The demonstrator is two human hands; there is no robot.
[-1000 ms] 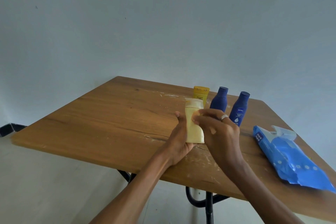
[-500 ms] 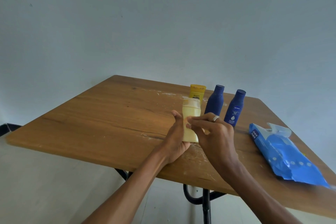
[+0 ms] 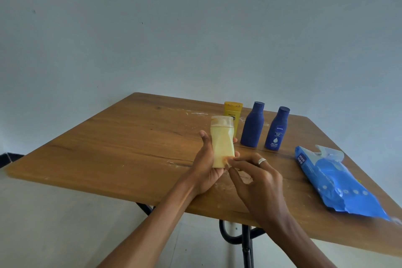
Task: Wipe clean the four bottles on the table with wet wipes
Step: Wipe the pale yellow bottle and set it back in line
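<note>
Head view: left hand grips the pale yellow bottle upright over the bench, cream filling it. Right hand fingers pinch at its base; can't tell what they hold.

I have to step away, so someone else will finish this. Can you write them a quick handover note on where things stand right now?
Left hand: holds the pale yellow bottle upright above the table.
Right hand: fingertips pinched at the bottle's lower right corner; whether a wipe is between them cannot be told.
Standing at the back: yellow tube and two dark blue bottles.
Wipes pack: lying on the right of the table, flap open.
Done: nothing shows any bottle as finished.
Left: finish the pale yellow bottle, then wipe the three at the back.
</note>
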